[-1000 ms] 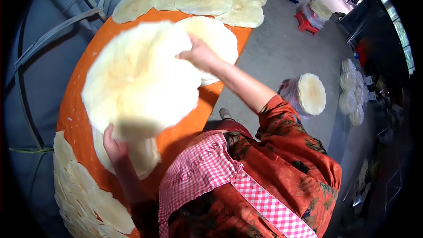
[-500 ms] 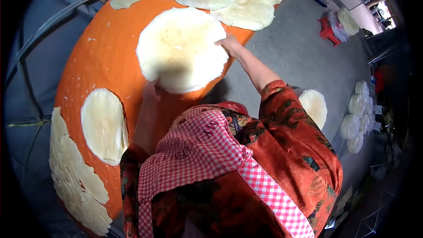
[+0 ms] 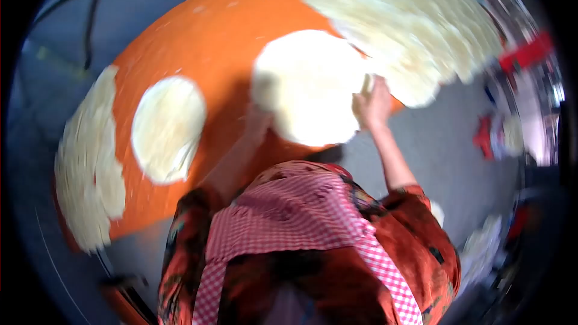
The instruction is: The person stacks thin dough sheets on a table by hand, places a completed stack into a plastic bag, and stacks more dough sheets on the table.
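A large round pale flatbread [image 3: 310,90] lies over the orange table, brightly lit. My right hand [image 3: 374,103] pinches its right edge, thumb toward the bread. At the lower left edge, my left hand [image 3: 259,121] grips it too, though shadow and blur soften those fingers. Further left on the table rests a smaller-looking stack of round flatbreads [image 3: 168,129]. Many overlapping flatbreads [image 3: 409,18] cover the far right part of the table, close beyond my right hand.
More overlapping flatbreads [image 3: 90,162] line the left end of the orange table [image 3: 198,30]. Grey floor [image 3: 433,138] shows to the right, with a red stool [image 3: 483,137] and pale bagged stacks [image 3: 481,250]. Metal bars [image 3: 90,18] stand beyond the table's far left side.
The view has turned and shifted, so the table sits differently in the picture. Both hands still hold the flatbread, which is now nearer the overlapping flatbreads on the right.
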Demonstrator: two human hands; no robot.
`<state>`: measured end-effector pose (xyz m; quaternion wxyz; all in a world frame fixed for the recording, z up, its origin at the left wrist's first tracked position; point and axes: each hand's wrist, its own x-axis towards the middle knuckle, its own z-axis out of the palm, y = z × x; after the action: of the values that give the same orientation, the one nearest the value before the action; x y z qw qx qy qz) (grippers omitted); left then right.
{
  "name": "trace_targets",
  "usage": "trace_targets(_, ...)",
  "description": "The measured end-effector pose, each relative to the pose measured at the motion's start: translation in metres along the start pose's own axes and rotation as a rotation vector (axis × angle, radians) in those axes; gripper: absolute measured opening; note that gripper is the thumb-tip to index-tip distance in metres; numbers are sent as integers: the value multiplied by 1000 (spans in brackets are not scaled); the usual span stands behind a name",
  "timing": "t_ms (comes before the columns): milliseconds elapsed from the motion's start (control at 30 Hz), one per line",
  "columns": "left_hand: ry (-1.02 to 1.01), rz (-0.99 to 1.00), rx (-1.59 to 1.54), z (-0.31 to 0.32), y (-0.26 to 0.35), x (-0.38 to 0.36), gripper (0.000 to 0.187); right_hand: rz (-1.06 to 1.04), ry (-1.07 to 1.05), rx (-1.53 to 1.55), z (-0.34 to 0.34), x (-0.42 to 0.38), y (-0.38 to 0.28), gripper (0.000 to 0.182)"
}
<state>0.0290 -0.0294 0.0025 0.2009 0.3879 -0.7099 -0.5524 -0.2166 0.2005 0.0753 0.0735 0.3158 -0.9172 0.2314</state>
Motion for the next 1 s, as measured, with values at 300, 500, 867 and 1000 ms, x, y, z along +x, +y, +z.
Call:
trace_targets(300, -63, -241, -276, -26, -18, -41, 54, -453, -351, -418, 68, -41, -13, 63)
trace_targets(500, 257, 93, -414, -170, -91, -165, 9, -557, -315, 279, 31, -35, -214, 36)
trace_targets(867, 617, -192, -776, -294, -75, -241, 12, -1322, -996, 38, 142, -130, -487, 21)
trace_targets(1000, 666, -155, -799, -313, -75, -243, 15, -1248, -951, 210, 151, -123, -482, 13)
